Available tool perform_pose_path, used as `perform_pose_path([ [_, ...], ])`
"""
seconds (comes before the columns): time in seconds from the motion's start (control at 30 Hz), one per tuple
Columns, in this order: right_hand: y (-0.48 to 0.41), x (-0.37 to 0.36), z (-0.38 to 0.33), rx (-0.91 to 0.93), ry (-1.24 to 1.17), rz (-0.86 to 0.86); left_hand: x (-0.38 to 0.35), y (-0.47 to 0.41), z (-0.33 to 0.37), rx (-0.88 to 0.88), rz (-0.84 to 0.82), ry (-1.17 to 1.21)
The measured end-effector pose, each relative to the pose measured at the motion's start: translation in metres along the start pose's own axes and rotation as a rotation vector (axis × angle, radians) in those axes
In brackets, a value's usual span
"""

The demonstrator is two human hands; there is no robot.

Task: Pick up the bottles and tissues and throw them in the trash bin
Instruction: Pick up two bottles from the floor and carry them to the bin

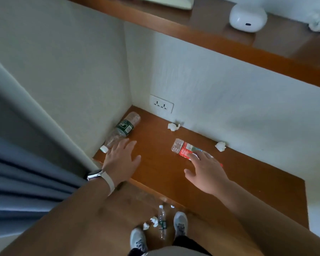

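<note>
A clear bottle with a green label (123, 129) lies on the wooden shelf (155, 163) in the left corner, white cap toward me. My left hand (121, 159) hovers open just below its neck, fingers spread. A clear bottle with a red label (184, 149) lies mid-shelf; my right hand (205, 169) reaches over its near end with straight fingers. Two crumpled tissues (173, 126) (220, 146) sit against the back wall. On the floor between my shoes lie a third bottle (162, 221) and two tissue wads (151, 223).
A wall socket (161, 105) sits low on the back wall. A blue curtain (17, 172) hangs at the left. A higher wooden shelf (229, 43) overhead carries a white rounded device (248, 17). No trash bin is in view.
</note>
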State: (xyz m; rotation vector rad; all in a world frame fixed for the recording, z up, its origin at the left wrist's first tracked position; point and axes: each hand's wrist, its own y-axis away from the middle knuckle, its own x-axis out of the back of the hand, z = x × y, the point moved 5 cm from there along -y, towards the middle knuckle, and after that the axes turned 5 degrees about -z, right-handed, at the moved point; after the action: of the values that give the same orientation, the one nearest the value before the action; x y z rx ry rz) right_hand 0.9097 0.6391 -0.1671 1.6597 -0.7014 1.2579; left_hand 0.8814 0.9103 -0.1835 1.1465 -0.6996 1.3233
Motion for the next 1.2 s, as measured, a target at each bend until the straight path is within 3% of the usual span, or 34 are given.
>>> perform_pose_path([
  [0.47, -0.087, -0.042, 0.058, -0.042, -0.158, -0.023, -0.006, -0.085, -0.056, 0.340, 0.022, 0.219],
  [0.73, -0.097, -0.063, 0.072, -0.066, -0.191, -0.092, -0.032, -0.116, -0.070, 0.356, -0.036, 0.170],
  [1.0, -0.109, -0.070, 0.074, -0.110, -0.160, -0.154, -0.055, -0.118, -0.080, 0.468, -0.052, 0.385],
  [1.2, -0.106, -0.075, 0.075, -0.141, -0.165, -0.212, -0.066, -0.097, -0.067, 0.426, -0.093, 0.433],
])
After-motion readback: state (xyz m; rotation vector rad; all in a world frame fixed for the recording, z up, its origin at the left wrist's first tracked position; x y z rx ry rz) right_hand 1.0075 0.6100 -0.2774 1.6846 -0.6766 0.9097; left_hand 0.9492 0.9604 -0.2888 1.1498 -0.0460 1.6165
